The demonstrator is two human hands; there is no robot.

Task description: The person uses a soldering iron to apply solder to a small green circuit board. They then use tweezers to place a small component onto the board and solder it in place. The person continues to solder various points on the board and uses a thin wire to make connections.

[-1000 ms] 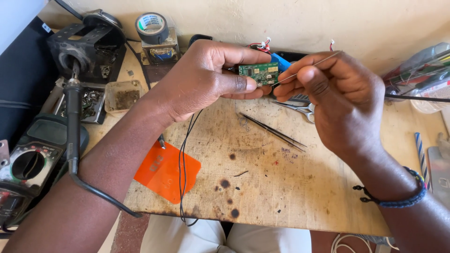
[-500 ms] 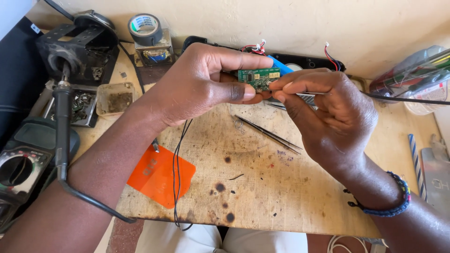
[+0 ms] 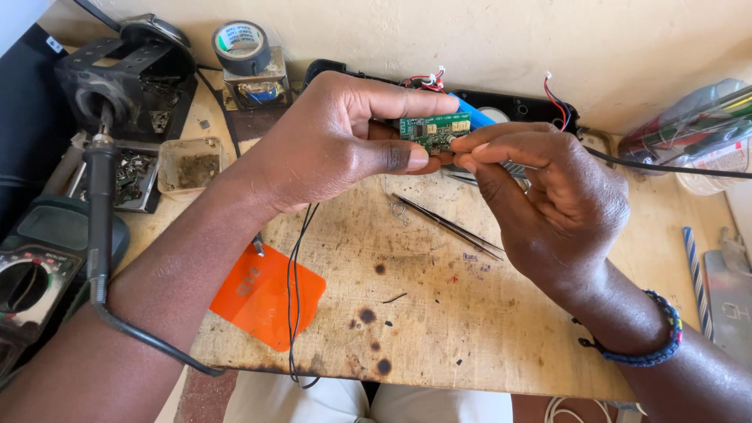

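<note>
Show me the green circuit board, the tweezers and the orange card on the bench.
green circuit board point(image 3: 435, 128), head view, middle of its face, between both hands.
tweezers point(image 3: 448, 225), head view, midway along the shaft lying on the wood.
orange card point(image 3: 270, 298), head view, centre of its flat face.

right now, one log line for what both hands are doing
left hand: holds green board | right hand: fingertips at board edge | tweezers: lying on bench | soldering iron: resting at left

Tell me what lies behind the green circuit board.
Behind the green circuit board, pinched by left hand and right hand, a blue cylindrical cell and black casing show; fingers cover the rest.
</note>
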